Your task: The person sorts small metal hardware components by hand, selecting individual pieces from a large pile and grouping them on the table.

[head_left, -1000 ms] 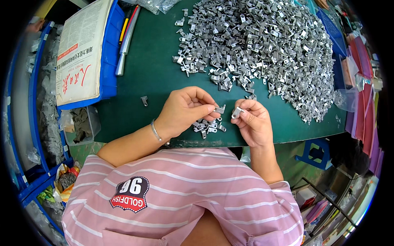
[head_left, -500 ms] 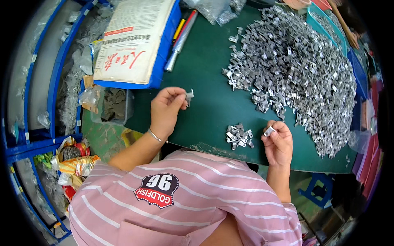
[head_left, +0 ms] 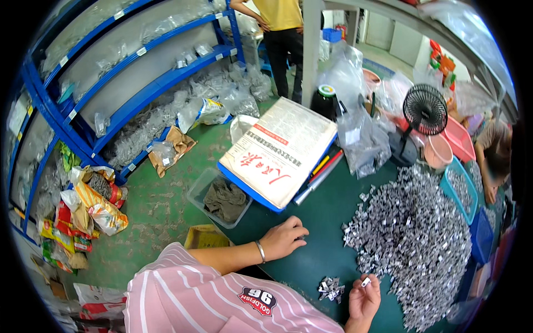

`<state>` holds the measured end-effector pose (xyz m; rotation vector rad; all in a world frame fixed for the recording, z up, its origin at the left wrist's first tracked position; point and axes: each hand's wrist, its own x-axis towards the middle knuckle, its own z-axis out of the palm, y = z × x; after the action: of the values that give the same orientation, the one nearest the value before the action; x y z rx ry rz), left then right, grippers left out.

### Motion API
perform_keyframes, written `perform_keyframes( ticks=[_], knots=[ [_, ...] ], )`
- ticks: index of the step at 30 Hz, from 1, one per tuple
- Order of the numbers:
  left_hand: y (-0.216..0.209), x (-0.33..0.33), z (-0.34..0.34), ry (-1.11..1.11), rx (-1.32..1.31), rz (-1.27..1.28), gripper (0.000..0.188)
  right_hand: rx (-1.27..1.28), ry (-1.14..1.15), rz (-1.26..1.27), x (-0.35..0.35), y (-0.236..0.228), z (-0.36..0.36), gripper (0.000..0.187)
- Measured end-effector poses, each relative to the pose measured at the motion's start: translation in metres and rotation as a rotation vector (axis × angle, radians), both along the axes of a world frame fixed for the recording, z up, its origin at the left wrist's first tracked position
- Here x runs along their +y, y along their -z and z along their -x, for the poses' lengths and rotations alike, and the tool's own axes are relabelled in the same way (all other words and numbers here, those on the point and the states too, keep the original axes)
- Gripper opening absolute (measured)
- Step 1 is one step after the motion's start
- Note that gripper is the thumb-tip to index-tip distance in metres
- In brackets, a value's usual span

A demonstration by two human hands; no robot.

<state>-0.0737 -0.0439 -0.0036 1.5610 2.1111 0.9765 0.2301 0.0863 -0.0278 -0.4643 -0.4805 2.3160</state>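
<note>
Presently: right hand (head_left: pixel 363 299) pinches one small silver metal clip (head_left: pixel 366 282) above dark green tabletop (head_left: pixel 311 216), beside small clip cluster (head_left: pixel 331 288); left hand (head_left: pixel 284 238) rests clenched, contents hidden; sorting step, next needs precise placement

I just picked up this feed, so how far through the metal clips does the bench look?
Done: only a small cluster of clips sits apart near the table's front edge. In hand: the right hand pinches one small metal clip; the left hand rests closed on the green table. Left: the big heap of clips, much larger than the cluster.
</note>
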Motion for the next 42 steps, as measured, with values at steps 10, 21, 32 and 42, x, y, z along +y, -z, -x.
perform_keyframes(
  ticks=[10, 21, 32, 42],
  knots=[
    [-0.024, 0.014, -0.041, 0.178, -0.441, -0.198, 0.027, -0.445, 0.157, -0.35, -0.02, -0.019, 0.032, 0.014],
    [-0.01, 0.047, -0.077, 0.376, -1.189, 0.029, 0.029, -0.924, 0.269, -1.161, -0.025, -0.048, 0.049, 0.019],
    [-0.01, 0.048, -0.071, 0.288, -1.073, 0.046, 0.021, -1.398, 0.194, -1.577, -0.009, -0.043, 0.037, 0.028],
    [-0.001, 0.055, -0.077, 0.312, -1.08, 0.056, 0.021, -1.357, 0.378, -1.564, -0.008, -0.036, 0.034, 0.009]
  ],
)
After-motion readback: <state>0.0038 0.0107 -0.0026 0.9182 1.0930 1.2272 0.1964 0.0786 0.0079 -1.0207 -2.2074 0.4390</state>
